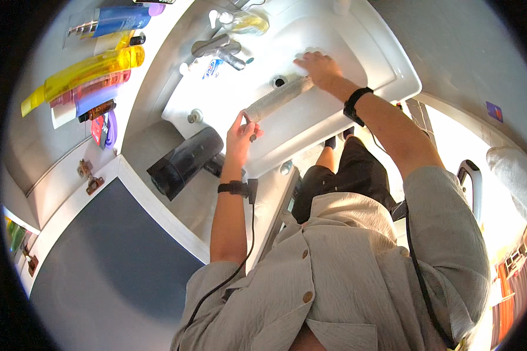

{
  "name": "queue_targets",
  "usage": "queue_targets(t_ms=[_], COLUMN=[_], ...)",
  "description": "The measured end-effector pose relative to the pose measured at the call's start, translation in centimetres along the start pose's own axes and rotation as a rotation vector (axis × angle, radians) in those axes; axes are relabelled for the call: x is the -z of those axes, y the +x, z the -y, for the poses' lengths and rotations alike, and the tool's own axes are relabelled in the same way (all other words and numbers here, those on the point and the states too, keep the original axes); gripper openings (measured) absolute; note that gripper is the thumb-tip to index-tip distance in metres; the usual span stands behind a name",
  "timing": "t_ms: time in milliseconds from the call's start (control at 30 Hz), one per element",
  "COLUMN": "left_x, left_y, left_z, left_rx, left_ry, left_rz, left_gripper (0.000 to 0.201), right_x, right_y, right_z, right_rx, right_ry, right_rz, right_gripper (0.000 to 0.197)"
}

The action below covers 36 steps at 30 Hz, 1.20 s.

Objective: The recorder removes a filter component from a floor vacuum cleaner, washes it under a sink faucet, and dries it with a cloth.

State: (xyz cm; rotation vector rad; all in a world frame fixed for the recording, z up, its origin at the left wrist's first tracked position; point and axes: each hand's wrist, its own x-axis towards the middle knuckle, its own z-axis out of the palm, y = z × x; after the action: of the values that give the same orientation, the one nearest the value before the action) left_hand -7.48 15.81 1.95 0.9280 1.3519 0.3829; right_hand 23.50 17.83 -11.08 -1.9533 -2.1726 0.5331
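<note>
Slanting across the white sink (pixel 392 64) is a long grey-beige cylinder (pixel 280 99) with a worn-looking surface; I cannot tell its exact kind. My left hand (pixel 240 136) pinches its near left end, and a small dark knob-like bit shows by the fingers. At the far right end is my right hand (pixel 321 69), its fingers stretched out and somewhat smeared by motion. It lies against or just over that end; contact is partly hidden. Below the middle of the cylinder the drain hole (pixel 279 81) shows.
A grey tap (pixel 219 48), a soap bottle (pixel 249 23) and a toothpaste tube (pixel 212 69) stand at the sink's back left. A black hair dryer (pixel 186 161) hangs beside my left wrist. Several bottles (pixel 91 73) fill a cabinet shelf; its open door (pixel 114 257) extends at the lower left.
</note>
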Motion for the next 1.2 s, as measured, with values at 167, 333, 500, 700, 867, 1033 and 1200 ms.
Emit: queue_targets(t_ms=[167, 333, 500, 700, 867, 1033, 1200], left_x=[2.2, 2.1, 1.4, 2.2, 0.7, 0.7, 0.5], left_y=[-0.8, -0.3, 0.2, -0.2, -0.2, -0.1, -0.1], left_z=[1.1, 1.5, 1.3, -0.2, 0.0, 1.2, 0.8], left_rx=[0.077, 0.127, 0.084, 0.071, 0.003, -0.004, 0.011], left_ry=[-0.076, -0.087, -0.078, -0.04, -0.043, -0.105, -0.024], left_rz=[-0.069, -0.006, -0.037, 0.022, -0.033, -0.028, -0.049], left_gripper=[0.042, 0.047, 0.044, 0.047, 0.054, 0.059, 0.049], right_x=[3.1, 0.4, 0.3, 4.4, 2.9, 1.8, 3.5], right_y=[-2.6, -2.4, -0.9, -2.9, -2.7, -1.4, -3.0], right_z=[14.4, 8.5, 2.3, 16.6, 12.5, 6.3, 15.5], right_rx=[0.297, 0.156, -0.137, 0.325, 0.26, -0.061, 0.286], right_ry=[0.15, 0.064, 0.05, 0.225, 0.26, 0.118, 0.199], right_rz=[-0.062, -0.223, 0.093, -0.203, -0.234, -0.02, -0.2], right_gripper=[0.048, 0.04, 0.046, 0.044, 0.053, 0.054, 0.047])
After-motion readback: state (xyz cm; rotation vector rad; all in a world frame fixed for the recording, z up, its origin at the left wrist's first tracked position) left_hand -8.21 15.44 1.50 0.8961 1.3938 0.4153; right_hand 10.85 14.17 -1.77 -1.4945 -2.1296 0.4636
